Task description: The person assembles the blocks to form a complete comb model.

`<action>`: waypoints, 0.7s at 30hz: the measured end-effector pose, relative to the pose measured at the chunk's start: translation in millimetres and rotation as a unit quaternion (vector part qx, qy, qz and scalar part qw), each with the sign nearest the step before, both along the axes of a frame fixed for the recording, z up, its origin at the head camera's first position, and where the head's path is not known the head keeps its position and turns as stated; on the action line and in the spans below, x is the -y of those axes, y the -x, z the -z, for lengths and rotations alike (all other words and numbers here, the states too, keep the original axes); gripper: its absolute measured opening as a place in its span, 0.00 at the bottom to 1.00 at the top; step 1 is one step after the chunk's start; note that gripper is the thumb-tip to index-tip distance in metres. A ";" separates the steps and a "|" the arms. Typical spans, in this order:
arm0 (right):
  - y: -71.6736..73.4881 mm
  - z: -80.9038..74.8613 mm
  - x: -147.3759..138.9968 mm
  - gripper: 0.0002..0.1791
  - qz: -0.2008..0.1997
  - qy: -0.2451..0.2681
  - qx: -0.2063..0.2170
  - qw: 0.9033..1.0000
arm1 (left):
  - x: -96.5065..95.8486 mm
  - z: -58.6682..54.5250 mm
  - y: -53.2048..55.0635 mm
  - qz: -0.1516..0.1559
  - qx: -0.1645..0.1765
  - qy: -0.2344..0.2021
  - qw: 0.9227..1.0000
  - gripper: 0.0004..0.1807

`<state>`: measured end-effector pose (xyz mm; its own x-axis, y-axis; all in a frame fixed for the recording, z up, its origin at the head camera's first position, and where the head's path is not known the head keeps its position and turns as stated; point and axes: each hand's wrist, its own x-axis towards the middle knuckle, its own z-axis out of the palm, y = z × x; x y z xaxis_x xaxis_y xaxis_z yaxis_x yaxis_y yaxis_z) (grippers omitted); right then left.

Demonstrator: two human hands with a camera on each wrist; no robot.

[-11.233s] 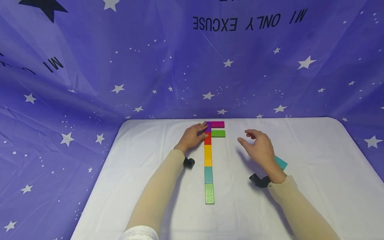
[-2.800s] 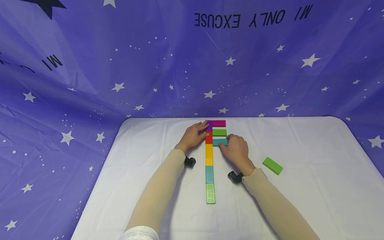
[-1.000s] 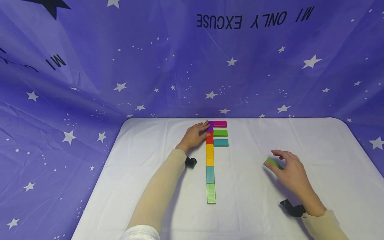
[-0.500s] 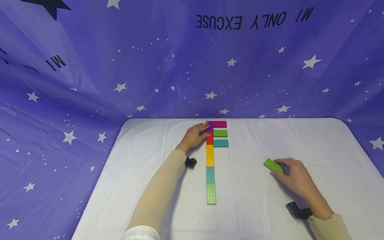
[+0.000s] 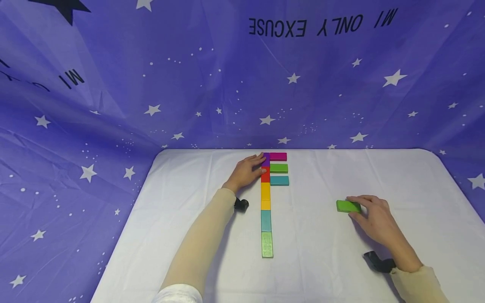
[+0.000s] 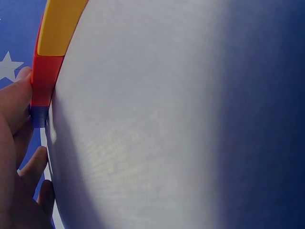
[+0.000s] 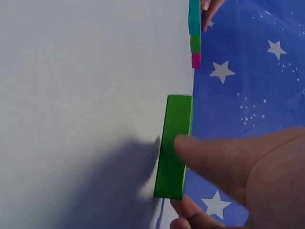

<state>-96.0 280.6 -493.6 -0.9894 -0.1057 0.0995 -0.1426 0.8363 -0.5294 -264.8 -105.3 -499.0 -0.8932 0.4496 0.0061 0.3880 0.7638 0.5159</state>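
My left hand (image 5: pixel 244 173) rests at the far end of a column of coloured blocks. Its fingertips touch the purple block (image 5: pixel 266 158) and its thumb lies against the red block (image 5: pixel 265 176). To the right, my right hand (image 5: pixel 377 219) pinches a green block (image 5: pixel 342 206) between thumb and fingers. The right wrist view shows the thumb across this green block (image 7: pixel 175 124). From the column's far part, a magenta block (image 5: pixel 278 157), another green block (image 5: pixel 279 168) and a teal block (image 5: pixel 279 181) stick out rightward, with gaps between them.
Nearer down the column come two yellow blocks (image 5: pixel 265 191), a teal-blue block (image 5: pixel 266 221) and a pale green block (image 5: pixel 267 245). All lie on a white-covered table (image 5: pixel 310 261). A purple star-patterned cloth (image 5: pixel 227 75) hangs behind and at the sides.
The teal block was set beside the column. My right hand then moved right, took hold of the loose green block and turned it nearly parallel to the table's far edge. My left hand stays put.
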 end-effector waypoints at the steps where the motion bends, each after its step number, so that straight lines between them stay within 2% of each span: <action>1: -0.2 -0.1 0.9 0.27 0.011 -0.001 0.009 1.000 | 0.1 0.3 0.2 0.000 0.000 0.001 1.000 0.30; 5: -0.7 -1.7 6.1 0.40 0.054 -0.012 0.043 0.998 | 0.5 1.2 1.1 -0.001 -0.001 0.003 1.000 0.30; 9: -1.3 -3.2 13.8 0.47 0.082 -0.019 0.059 0.995 | 0.9 2.2 2.0 -0.001 -0.003 0.000 1.000 0.30; 14: -1.6 -2.2 21.5 0.48 0.100 -0.032 0.062 0.993 | 0.8 2.8 2.5 -0.001 -0.002 0.001 1.000 0.30; 21: -2.2 -1.1 26.1 0.45 0.109 -0.047 0.031 0.992 | 0.5 2.9 2.1 0.001 -0.003 0.000 1.000 0.30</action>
